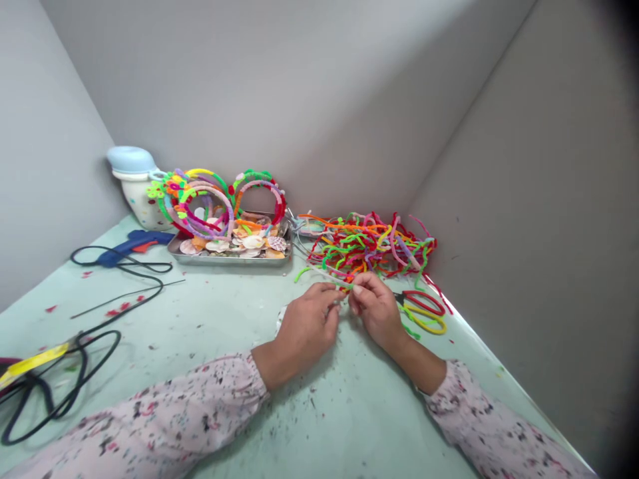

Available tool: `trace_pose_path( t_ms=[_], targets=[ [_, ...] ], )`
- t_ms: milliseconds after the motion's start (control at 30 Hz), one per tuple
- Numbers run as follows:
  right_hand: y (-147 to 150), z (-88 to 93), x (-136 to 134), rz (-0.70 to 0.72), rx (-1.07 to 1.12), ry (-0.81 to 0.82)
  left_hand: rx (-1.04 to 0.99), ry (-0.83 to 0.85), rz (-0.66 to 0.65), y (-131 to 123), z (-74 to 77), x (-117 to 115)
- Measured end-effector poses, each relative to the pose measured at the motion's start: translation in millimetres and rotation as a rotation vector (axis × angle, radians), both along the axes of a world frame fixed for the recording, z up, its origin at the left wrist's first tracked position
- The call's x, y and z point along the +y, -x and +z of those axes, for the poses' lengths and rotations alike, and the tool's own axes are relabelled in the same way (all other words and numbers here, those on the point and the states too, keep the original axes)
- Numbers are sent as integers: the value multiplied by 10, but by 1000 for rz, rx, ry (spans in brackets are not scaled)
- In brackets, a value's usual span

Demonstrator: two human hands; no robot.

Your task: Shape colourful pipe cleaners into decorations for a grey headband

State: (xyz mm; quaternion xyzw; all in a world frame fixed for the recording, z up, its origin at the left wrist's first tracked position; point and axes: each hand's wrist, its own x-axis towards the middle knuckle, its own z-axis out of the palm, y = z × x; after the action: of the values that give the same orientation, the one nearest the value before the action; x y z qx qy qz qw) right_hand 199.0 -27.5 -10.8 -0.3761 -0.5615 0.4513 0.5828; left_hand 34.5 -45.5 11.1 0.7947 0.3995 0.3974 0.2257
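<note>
My right hand is closed, thumb and fingertips pinching a thin pale strip that runs up and to the left, with a bit of green beside the fingertips. Close to it, my left hand has its fingers curled toward the same spot. What those fingers hold is hidden. A small white patterned thing peeks out behind the left hand. Just beyond both hands lies a tangled heap of colourful pipe cleaners. Scissors with red and yellow handles rest right of my right hand.
Behind, a metal tray holds seashells, with pipe-cleaner-wrapped headbands standing on it. Left of it are a white cup with a blue lid and a blue glue gun. A black cord loops across the left. Grey walls enclose the table.
</note>
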Motion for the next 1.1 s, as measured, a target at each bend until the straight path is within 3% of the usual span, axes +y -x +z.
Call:
trace_pose_path(
  t_ms=[100, 200, 367, 567, 1100],
  targets=[
    [-10, -24, 21, -5, 55, -4, -1, -66, 66, 6, 14, -20],
    [-7, -19, 29, -26, 79, 3, -37, -56, 9, -6, 37, -46],
    [18, 30, -11, -83, -72, -45, -219, 217, -117, -46, 46, -21],
    [27, 32, -54, -76, -270, -133, -448, 518, -124, -43, 19, 77],
    [17, 15, -39, -39, -362, -211, -504, 612, 17, -43, 60, 73]
  ],
)
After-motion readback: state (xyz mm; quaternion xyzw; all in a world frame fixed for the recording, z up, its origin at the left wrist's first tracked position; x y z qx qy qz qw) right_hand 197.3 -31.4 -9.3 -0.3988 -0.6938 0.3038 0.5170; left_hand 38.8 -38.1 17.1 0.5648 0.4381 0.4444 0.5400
